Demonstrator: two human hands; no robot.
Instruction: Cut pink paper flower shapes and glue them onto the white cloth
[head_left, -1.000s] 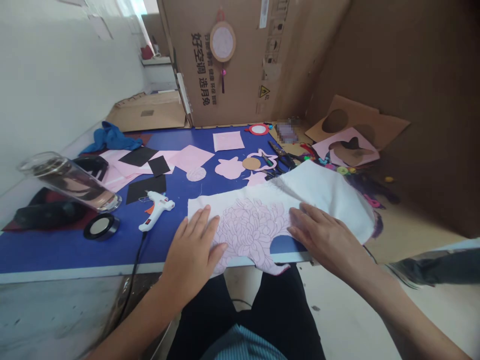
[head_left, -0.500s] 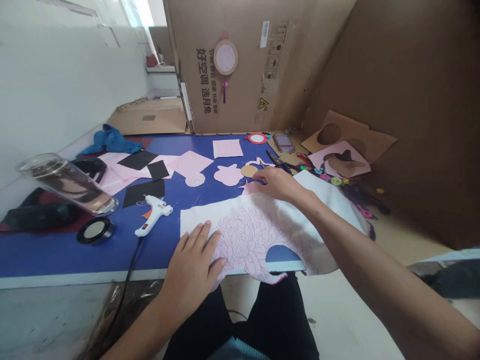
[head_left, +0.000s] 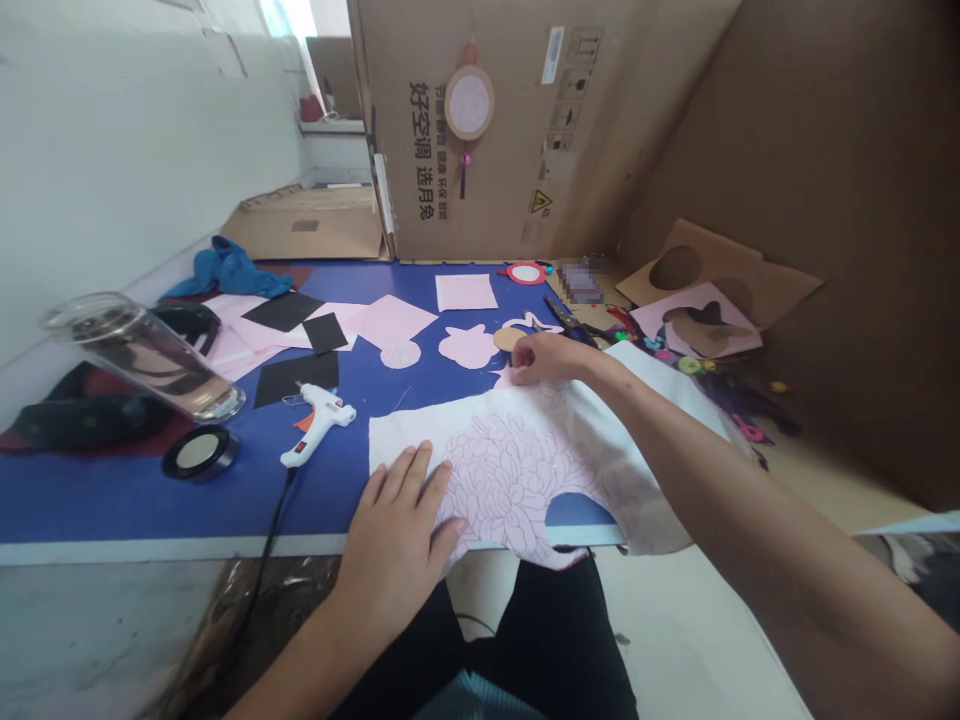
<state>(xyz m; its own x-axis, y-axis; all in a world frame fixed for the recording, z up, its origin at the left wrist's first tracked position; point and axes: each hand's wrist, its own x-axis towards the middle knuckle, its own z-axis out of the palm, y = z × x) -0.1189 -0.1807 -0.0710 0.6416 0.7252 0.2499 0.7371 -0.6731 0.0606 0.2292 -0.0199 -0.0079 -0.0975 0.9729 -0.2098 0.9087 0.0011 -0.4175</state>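
Note:
White fabric (head_left: 517, 470) printed with a large flower in fine lines lies at the table's front edge, with a rounded cut-out on its near side. Flat on its left part rests my left hand (head_left: 401, 530), fingers stretched out. My right hand (head_left: 551, 358) is at the fabric's far edge, fingers curled together; whatever they pinch is hidden. Just beyond those fingers is a tan disc (head_left: 510, 340), beside a pink cut-out shape (head_left: 468, 346). A pink scrap (head_left: 502, 378) shows beneath the right fingertips.
To the left are a white glue gun (head_left: 319, 425) with its cord, a tape roll (head_left: 200, 453), a tilted glass (head_left: 142, 355) and black squares (head_left: 297, 380). Scissors (head_left: 566, 318) and small trinkets (head_left: 690, 365) lie right. Cardboard walls (head_left: 600, 180) stand behind and at right.
The view has shifted slightly, moving the scene rightward. My right hand's fingers are curled more; a slim grey thing seen at their tips before is now hidden. My left hand stays on the fabric.

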